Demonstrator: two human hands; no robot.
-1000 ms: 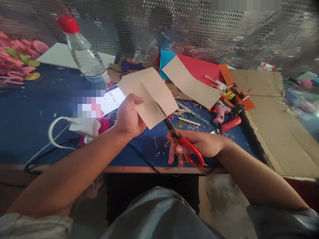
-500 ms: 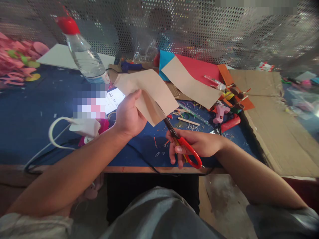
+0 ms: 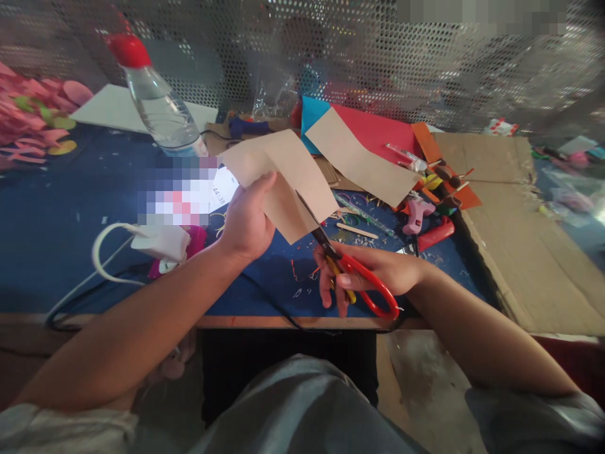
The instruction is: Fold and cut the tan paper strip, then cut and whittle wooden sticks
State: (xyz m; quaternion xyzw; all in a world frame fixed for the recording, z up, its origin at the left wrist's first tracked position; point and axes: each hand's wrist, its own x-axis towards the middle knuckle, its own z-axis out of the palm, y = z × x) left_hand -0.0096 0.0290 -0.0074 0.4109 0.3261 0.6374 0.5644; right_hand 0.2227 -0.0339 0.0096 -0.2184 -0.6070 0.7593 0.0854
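My left hand (image 3: 250,217) pinches a beige sheet of paper (image 3: 288,157) near its lower left side, thumb on top. The sheet is bent and held above the blue table. In my right hand (image 3: 373,268) is a pair of scissors (image 3: 373,291) with red and yellow handles and dark blades. The blades lie across the sheet's lower right part, one of them over its face; the handles are spread apart. A second beige piece of paper (image 3: 359,157) lies behind, on red and blue sheets (image 3: 382,129).
A red-capped bottle (image 3: 163,104) stands at the back left, near a lit phone (image 3: 222,189) and a white charger (image 3: 163,243). To the right are a pink glue gun (image 3: 418,214), a red-handled tool (image 3: 435,233), craft sticks (image 3: 357,230) and cardboard (image 3: 524,233).
The scissor handles have spread wider, with the red handle moving to the right. My left hand and the sheet have shifted only slightly.
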